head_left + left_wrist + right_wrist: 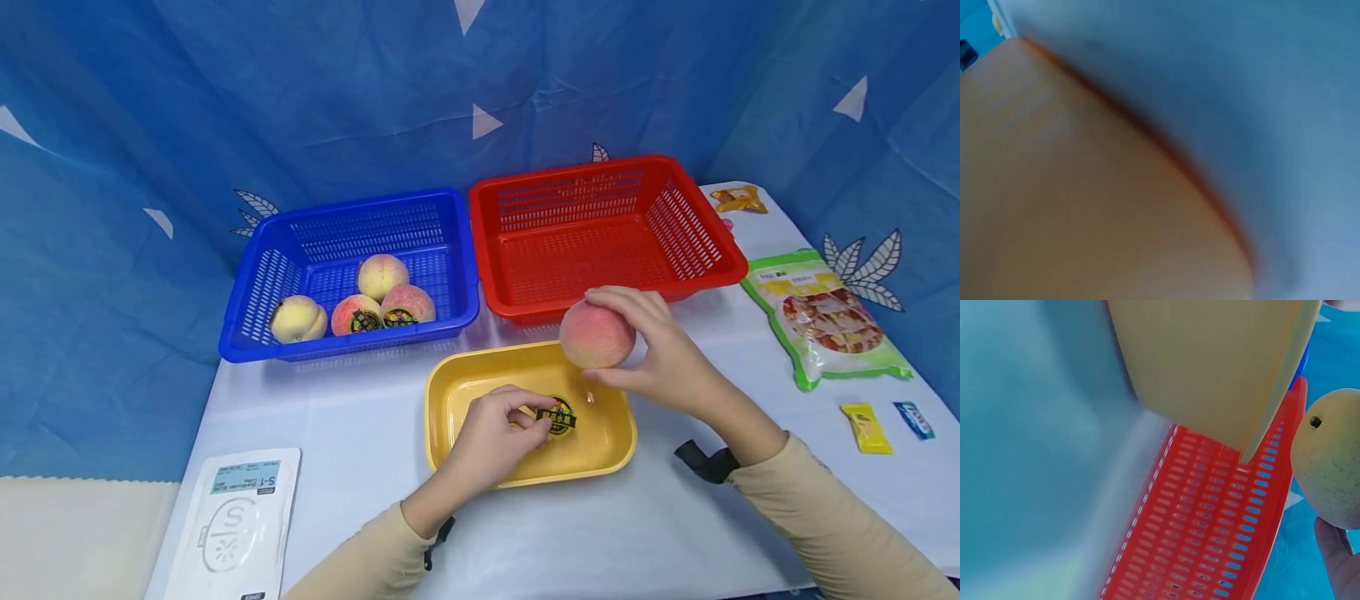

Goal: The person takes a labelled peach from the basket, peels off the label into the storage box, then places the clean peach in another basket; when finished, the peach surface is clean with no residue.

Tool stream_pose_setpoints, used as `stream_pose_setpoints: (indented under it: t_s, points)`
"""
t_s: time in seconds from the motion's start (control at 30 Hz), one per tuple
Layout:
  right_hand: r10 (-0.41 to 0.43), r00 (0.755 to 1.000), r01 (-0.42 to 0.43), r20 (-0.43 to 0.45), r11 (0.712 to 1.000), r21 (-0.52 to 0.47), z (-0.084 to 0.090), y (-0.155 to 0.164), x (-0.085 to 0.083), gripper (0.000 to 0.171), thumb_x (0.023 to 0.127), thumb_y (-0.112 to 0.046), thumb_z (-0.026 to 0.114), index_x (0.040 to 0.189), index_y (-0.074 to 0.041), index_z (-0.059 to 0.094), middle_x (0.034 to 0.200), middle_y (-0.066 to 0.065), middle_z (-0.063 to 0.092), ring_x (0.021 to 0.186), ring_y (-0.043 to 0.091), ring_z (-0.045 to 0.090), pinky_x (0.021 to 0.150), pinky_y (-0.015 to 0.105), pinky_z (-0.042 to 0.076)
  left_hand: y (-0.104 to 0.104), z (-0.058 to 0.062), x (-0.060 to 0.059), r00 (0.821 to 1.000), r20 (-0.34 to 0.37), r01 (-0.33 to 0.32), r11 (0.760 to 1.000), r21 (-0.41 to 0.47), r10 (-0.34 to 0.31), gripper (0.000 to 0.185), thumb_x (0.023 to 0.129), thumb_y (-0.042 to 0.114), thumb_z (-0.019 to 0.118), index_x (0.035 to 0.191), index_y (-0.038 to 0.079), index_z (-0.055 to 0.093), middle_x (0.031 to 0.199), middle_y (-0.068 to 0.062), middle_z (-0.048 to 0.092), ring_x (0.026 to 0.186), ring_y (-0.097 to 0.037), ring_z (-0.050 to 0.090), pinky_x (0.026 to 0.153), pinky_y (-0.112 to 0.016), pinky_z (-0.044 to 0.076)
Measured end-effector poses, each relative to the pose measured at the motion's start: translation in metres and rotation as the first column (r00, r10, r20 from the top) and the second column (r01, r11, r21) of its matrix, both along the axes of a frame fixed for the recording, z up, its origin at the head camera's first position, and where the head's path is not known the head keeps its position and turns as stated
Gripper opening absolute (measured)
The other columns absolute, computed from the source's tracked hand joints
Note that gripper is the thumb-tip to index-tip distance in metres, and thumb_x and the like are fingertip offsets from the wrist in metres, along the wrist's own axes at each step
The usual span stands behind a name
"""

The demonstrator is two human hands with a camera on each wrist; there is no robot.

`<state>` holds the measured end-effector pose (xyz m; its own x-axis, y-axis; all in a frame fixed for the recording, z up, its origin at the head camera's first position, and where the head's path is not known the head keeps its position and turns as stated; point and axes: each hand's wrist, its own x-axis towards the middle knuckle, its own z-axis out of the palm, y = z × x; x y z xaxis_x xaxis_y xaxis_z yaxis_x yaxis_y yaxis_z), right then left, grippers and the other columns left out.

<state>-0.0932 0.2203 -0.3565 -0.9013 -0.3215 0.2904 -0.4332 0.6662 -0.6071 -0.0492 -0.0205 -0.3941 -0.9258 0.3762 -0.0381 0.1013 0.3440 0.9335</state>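
My right hand (pixel 667 358) grips a pink peach (pixel 597 335) above the back right corner of a yellow tray (pixel 468 362). In the right wrist view the same peach (pixel 1332 459) shows its pale side with a small dark stem hollow, and a fingertip touches it from below. Over the tray's middle, my left hand (pixel 495 437) pinches the edge of a round black sticker (pixel 557 415) with coloured print between thumb and curled fingers. The left wrist view is blurred, a tan surface filling much of it, and the left fingers cannot be seen there.
A blue basket (pixel 352 337) holds several peaches, two with black stickers. Beside it stands a red basket (pixel 611 250). To the right lie a green-edged food bag (pixel 825 317), a yellow packet (pixel 867 428) and a small blue packet (pixel 913 420). A white pouch (pixel 236 525) lies front left.
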Motion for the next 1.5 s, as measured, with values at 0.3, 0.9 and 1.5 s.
stream_pose_setpoints:
  t_s: [0.3,0.9,1.5]
  points:
    - [-0.042,0.999,0.042,-0.016,0.999,-0.015,-0.002,0.008,-0.004,0.088,0.067,-0.019,0.093,0.143,-0.025,0.050,0.146,-0.001,0.049,0.126,0.014,0.042,0.089,0.027,0.053,0.014,-0.006,0.004,0.980,-0.187,0.026,0.970,-0.241,-0.072,0.019,0.086,0.008,0.072,0.104,0.011,0.077,0.097,-0.001,0.072,0.069,0.001,0.061,0.063,-0.012,0.049]
    - [-0.084,0.996,0.085,0.022,0.996,-0.023,-0.002,0.012,-0.004,0.087,0.067,-0.015,0.092,0.143,-0.020,0.050,0.146,0.001,0.048,0.131,0.019,0.041,0.092,0.050,0.054,0.015,-0.019,-0.006,0.939,-0.174,0.137,0.788,-0.600,-0.296,0.028,0.086,0.019,0.068,0.113,0.020,0.076,0.101,0.004,0.073,0.092,-0.014,0.068,0.071,-0.028,0.055]
    - [-0.105,0.994,0.107,0.026,0.985,-0.135,0.007,0.029,-0.005,0.094,0.066,-0.006,0.091,0.146,-0.019,0.042,0.144,0.002,0.047,0.124,0.006,0.042,0.093,0.001,0.038,-0.026,0.037,-0.031,0.930,-0.359,-0.101,0.884,-0.457,-0.080,0.042,0.092,0.026,0.068,0.132,0.014,0.063,0.129,-0.005,0.061,0.122,-0.026,0.053,0.105,-0.045,0.046]
